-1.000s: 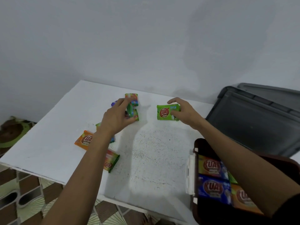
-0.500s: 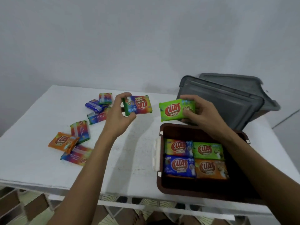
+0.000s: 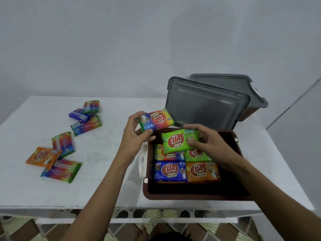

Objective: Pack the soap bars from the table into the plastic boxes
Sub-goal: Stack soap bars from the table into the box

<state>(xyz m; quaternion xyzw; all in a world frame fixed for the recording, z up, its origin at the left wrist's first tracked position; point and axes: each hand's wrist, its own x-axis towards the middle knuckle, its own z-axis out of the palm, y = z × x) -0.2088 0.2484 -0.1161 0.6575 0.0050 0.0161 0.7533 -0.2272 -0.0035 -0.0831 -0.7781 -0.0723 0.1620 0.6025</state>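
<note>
A: Where is the green foil-wrapped soap bar [image 3: 179, 140]?

B: Clamped in the right-hand grip [image 3: 210, 145], with its long axis left to right. It is directly above the open brown plastic box [image 3: 191, 194], over the rear pair of four packed bars.

A: And the other hand?

B: The left-hand grip [image 3: 135, 138] pinches a rainbow-wrapped soap bar [image 3: 157, 120] at the box's rear-left corner. The right is nearer. Six loose soap bars [image 3: 60, 171] lie well apart on the white bench [image 3: 107, 153]. Grey plastic lids [image 3: 205, 105] stand behind.
</note>
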